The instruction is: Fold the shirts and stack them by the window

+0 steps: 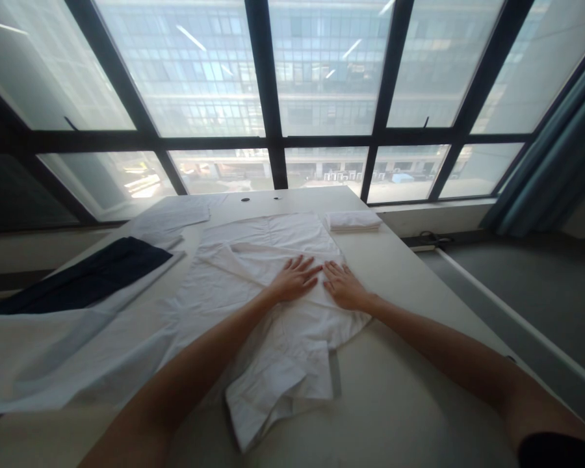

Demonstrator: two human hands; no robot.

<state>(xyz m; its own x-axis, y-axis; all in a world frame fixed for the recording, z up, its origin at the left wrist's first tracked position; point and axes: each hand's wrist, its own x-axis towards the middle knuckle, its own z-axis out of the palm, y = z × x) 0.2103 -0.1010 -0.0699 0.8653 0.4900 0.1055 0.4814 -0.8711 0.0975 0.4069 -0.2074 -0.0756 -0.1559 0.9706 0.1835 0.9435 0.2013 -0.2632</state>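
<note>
A white garment is spread across the middle of the pale surface, with wrinkles seen through it and a rumpled flap left lying at its near end. The left hand and the right hand are laid palm down, side by side, on the right part of the garment. The fingers are stretched out, spread a little on the left hand and held closer together on the right, and nothing is gripped.

If one hand is pressed harder than the other, the layers beneath could be dragged askew and creases set in. The near flap, being crumpled, could be twisted or trapped if the cloth is pulled away from it. On the left, where the garment and the loose white cloth are divided cannot be told, so both could be shifted by a wide sweep, along with the dark cloth. The folded white cloth on the far right could be nudged by an outward swing.
</note>
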